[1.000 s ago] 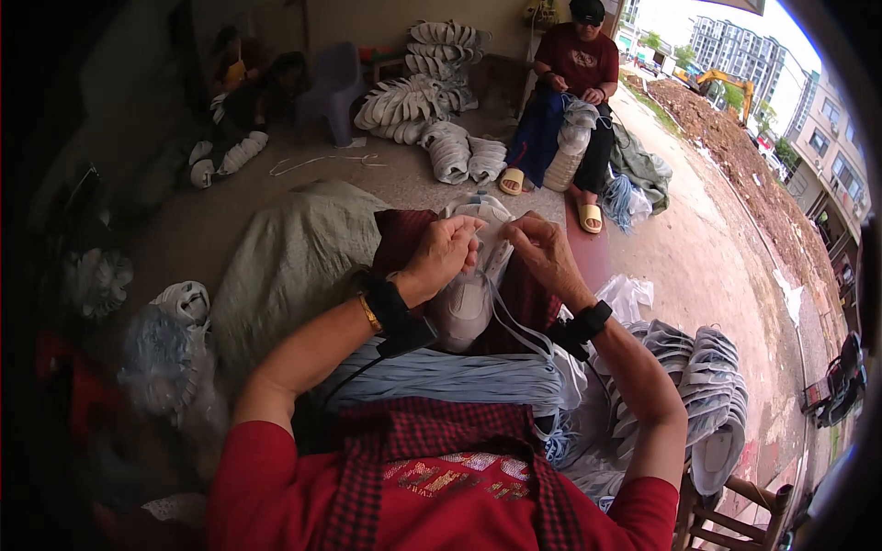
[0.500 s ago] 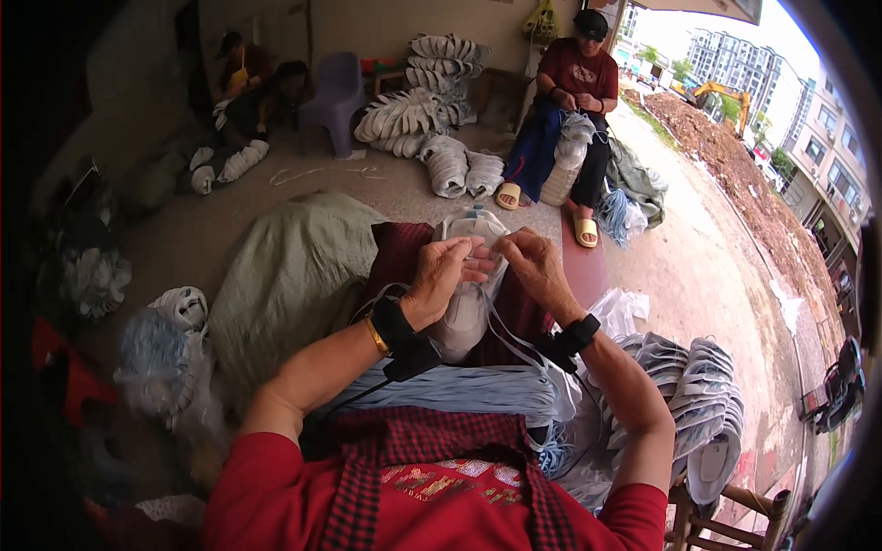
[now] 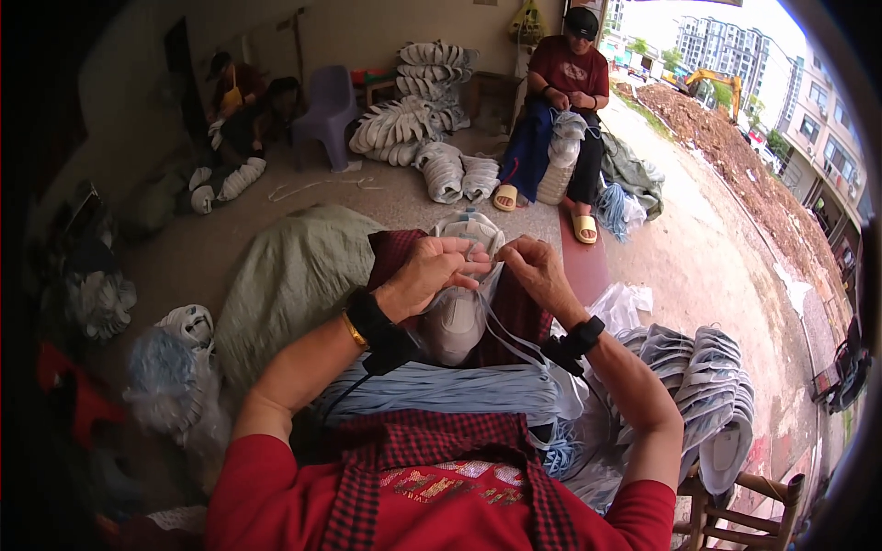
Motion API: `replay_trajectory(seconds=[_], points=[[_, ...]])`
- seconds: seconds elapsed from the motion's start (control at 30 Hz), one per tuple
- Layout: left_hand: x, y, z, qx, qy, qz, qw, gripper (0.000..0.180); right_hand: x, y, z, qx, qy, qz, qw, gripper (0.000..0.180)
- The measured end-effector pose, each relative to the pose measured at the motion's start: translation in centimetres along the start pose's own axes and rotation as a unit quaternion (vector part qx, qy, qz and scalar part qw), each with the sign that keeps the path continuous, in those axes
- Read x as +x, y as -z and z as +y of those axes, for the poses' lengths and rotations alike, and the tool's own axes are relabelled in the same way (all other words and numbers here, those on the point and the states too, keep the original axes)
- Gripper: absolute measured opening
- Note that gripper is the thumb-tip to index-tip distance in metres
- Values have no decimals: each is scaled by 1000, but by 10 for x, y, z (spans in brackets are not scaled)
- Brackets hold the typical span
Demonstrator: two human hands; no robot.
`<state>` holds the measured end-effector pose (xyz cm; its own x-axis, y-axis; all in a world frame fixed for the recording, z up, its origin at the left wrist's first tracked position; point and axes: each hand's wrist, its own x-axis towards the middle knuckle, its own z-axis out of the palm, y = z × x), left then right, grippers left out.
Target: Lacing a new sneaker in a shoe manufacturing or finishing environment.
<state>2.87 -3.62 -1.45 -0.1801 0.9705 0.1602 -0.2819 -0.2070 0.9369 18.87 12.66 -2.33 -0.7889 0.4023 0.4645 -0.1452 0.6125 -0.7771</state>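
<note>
Right hand is at the upper part of a white low-cut shoe, thumb and forefinger together; can't tell if anything is pinched. Left hand is over the same shoe, fingers partly spread, grip unclear. Shoe sits on the lap, toe toward the wearer, on dark-red checked cloth. Flat pale-blue lace trails off its right side; thick bundle of light-blue laces lies just below the toe.

Containers: clear plastic bag on the left, pale-blue bundle and white uppers in or against it, can't tell which. Grey-green woven sack, contents hidden. Yellow bag hangs on the wall, contents too small to tell. Nested white-and-blue uppers are stacked at the right by a wooden stool.

Writing: glittery print on the wearer's red shirt, partly covered by a checked strap.
</note>
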Motion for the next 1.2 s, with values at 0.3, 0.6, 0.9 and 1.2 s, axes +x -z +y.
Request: replay_trajectory(seconds=[0.3, 0.6, 0.9, 1.2], points=[[6, -12, -1, 324, -31, 110, 939, 30, 0, -3, -9, -13, 12, 20, 1000, 24], [15, -11, -19, 294, 15, 63, 954, 27, 9, 0, -5, -4, 44, 12, 999, 21], [-11, -25, -7, 293, -52, 49, 954, 24, 16, -26, 7, -78, 189, -12, 979, 21], [-47, -109, 236, 318, -276, 97, 902, 30, 18, -29, -2, -71, 136, -67, 986, 14]])
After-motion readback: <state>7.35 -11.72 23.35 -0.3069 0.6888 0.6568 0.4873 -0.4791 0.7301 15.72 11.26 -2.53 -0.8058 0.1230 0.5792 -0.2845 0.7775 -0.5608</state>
